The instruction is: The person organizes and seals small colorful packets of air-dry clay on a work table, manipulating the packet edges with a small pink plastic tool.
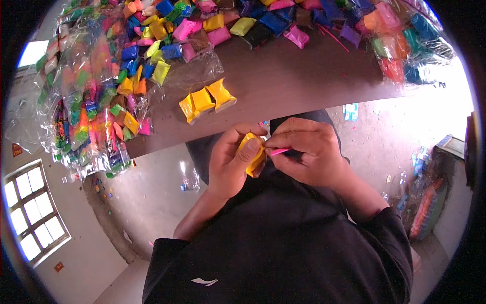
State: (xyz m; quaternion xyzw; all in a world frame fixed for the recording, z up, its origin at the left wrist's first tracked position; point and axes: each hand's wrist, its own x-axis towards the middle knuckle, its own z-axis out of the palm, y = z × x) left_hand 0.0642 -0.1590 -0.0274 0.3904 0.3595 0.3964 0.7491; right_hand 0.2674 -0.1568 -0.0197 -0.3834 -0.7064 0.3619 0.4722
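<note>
My left hand (pixel 230 157) is closed around a small yellow clay packet (pixel 256 163), its thumb lying across the front. Pinched in my right hand (pixel 306 149) is a thin pink stick-like tool (pixel 280 151), held close to the packet's right edge. The fingertips of both hands nearly meet there, and they hide whether the tool touches the wrapper. On the table just beyond lie three yellow packets (pixel 203 100) side by side in clear film.
Many colourful wrapped packets (pixel 243 26) are heaped along the far side of the brown table (pixel 304 76). Clear bags of packets (pixel 91 91) bulge over its left end. Another bag (pixel 395 55) sits at the right. Plastic-wrapped goods (pixel 428 207) stand on the floor at right.
</note>
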